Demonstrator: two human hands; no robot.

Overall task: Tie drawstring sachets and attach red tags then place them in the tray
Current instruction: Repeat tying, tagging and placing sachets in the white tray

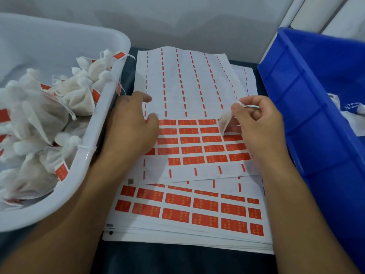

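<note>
Sachet (227, 119), small, white: pinched in right hand (260, 125) over red tag sheet (197, 139). Left hand (132, 127), fingers relaxed, presses sheet beside white tray (102, 115).

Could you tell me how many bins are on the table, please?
2. A white bin stands on the left, holding tagged sachets; a blue bin stands on the right. Both run past the frame edges, so more may sit out of view.
</note>
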